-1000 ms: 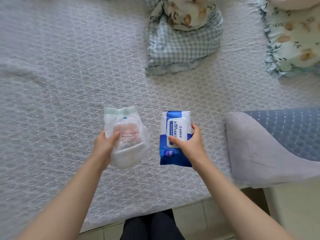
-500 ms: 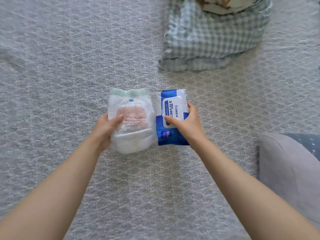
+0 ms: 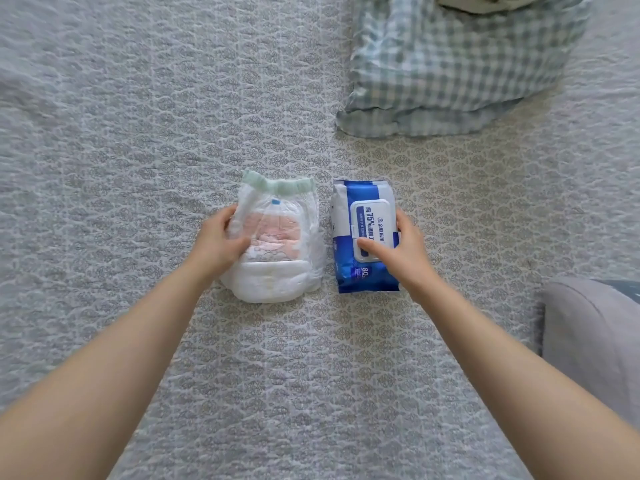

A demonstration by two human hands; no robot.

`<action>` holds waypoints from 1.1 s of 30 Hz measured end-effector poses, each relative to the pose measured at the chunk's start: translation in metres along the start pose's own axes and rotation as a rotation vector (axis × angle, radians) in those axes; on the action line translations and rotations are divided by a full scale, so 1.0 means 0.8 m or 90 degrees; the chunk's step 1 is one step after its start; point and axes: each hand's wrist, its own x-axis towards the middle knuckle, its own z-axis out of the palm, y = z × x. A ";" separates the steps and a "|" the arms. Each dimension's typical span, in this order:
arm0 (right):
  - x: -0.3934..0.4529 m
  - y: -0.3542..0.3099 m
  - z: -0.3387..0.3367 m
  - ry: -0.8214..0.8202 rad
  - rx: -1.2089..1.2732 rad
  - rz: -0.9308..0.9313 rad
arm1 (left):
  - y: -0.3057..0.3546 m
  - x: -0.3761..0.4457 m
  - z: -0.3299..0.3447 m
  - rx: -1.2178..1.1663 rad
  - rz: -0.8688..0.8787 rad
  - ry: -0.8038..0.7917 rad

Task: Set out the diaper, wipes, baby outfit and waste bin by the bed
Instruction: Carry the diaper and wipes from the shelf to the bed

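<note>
A white diaper (image 3: 282, 268) with a pale green waistband lies on the grey quilted bed cover (image 3: 138, 133). My left hand (image 3: 220, 242) grips its left side, thumb on top. Just to its right lies a blue pack of wipes (image 3: 349, 271) with a white flip lid, a narrow strip of cover between the two. My right hand (image 3: 401, 252) holds the pack from the right, thumb across the lid. Both items rest flat on the bed. No baby outfit or waste bin can be made out.
A green-and-white checked bundle of cloth (image 3: 457, 60) lies at the far right of the bed, with printed fabric on top at the frame edge. A grey cushion (image 3: 595, 344) with a blue quilted part sits at the right edge.
Both hands have carried the diaper and the wipes forward over the bed and lowered them onto the cover, side by side. The view has moved in over the bed.
</note>
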 end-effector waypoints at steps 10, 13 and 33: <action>-0.008 0.003 0.011 0.056 -0.062 0.003 | -0.022 -0.014 0.011 0.019 0.015 0.137; -0.008 0.000 0.008 0.040 -0.103 0.006 | -0.032 -0.022 0.008 0.047 0.025 0.178; -0.226 -0.128 -0.029 -0.064 -0.550 -0.189 | 0.010 -0.274 -0.070 0.218 0.024 0.209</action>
